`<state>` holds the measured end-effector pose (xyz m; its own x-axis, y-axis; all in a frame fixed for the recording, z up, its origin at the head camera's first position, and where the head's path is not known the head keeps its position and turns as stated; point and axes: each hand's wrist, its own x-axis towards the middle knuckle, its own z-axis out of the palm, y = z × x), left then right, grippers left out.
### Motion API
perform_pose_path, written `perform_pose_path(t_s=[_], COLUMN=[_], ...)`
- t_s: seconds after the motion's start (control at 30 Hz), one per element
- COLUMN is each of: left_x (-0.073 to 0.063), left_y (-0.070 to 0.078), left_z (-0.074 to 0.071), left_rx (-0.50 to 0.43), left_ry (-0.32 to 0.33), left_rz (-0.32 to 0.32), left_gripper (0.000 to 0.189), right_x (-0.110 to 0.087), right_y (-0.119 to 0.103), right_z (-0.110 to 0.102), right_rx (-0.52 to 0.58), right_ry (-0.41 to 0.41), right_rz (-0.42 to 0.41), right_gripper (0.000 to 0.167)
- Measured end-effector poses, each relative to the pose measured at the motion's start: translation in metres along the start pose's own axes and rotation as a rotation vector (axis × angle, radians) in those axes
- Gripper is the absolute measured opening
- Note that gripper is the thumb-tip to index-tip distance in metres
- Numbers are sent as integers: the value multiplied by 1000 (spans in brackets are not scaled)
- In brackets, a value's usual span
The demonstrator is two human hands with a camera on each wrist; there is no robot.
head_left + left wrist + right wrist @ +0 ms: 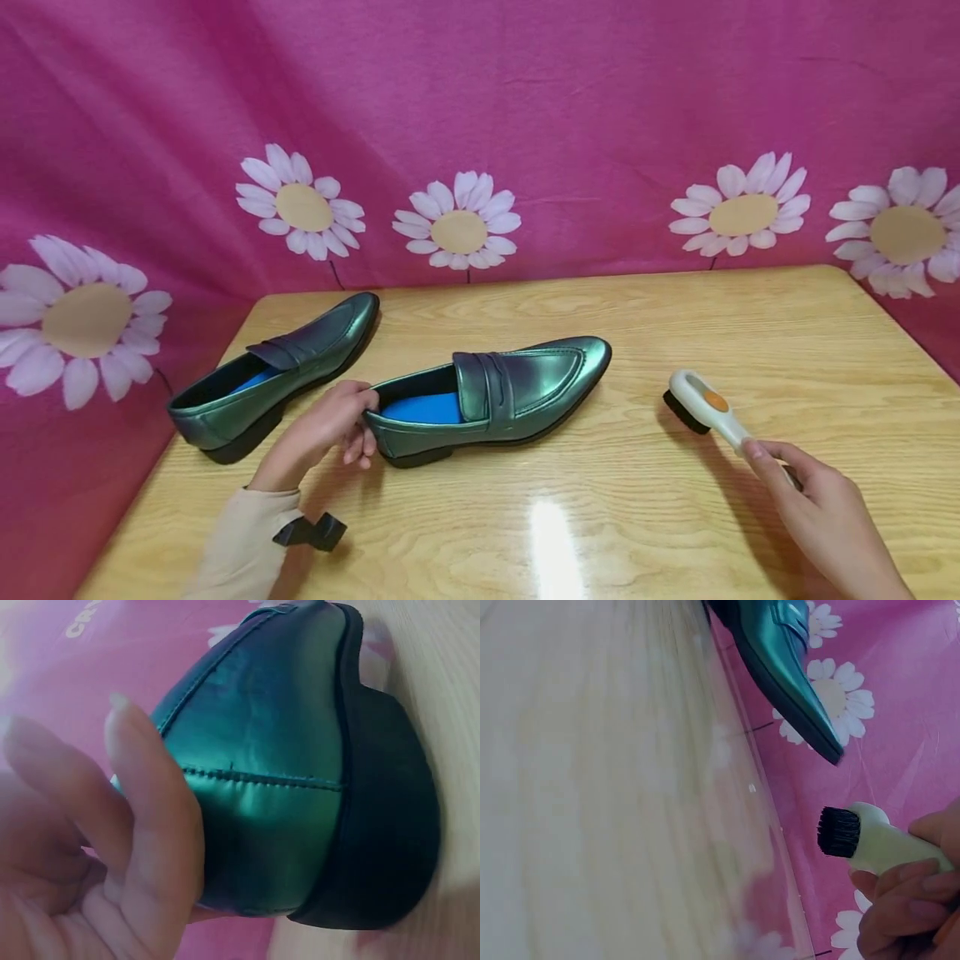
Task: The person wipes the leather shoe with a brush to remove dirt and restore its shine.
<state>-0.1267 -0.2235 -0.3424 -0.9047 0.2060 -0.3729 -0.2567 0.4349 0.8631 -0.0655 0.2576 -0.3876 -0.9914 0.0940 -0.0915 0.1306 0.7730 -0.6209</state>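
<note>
A metallic green loafer (536,392) with a blue insole lies on the table, its toe towards the right. My left hand (337,421) grips it at the back rim of the heel; some of the fingers hang loose outside. The left wrist view shows the heel (262,832) close up, with fingers beside it. To the right, my right hand (825,496) holds a white shoe brush (729,427) by its handle, above the table and apart from the loafer. Its black bristles (838,832) show in the right wrist view.
The matching loafer (315,350) stands at the left of the table, behind my left forearm. The wood-grain table (600,500) ends at the back against a pink cloth (570,125) printed with large white daisies. A black strap piece (311,532) is on my left sleeve.
</note>
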Motion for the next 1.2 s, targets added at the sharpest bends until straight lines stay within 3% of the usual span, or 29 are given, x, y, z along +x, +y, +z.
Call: perform_pose_path(t_s=[0.23,0.4,0.63,0.83,1.07,1.2], left_x=[-33,-53,-73,-78,-77,-79], left_y=[-23,-38,-62,-74,-74,-78], left_z=[-30,-50,-76,-85,-88,-89], left_rx=[-43,-86,-156,-156,-147,-133], left_ry=[41,121,229,243,255,219], left_rz=[-29,-75,-82,-75,-72,-85], left_gripper=[6,37,9,18,13,29], right_x=[3,3,4,3,3,3], right_y=[-1,1,2,2,5,7], right_z=[0,2,4,3,4,5], right_rx=[-8,-3,-3,3,5,-1], right_ry=[-81,-102,-115,-128,-120,-78], right_rz=[35,53,63,69,54,49], right_gripper=[68,70,73,72,70,68])
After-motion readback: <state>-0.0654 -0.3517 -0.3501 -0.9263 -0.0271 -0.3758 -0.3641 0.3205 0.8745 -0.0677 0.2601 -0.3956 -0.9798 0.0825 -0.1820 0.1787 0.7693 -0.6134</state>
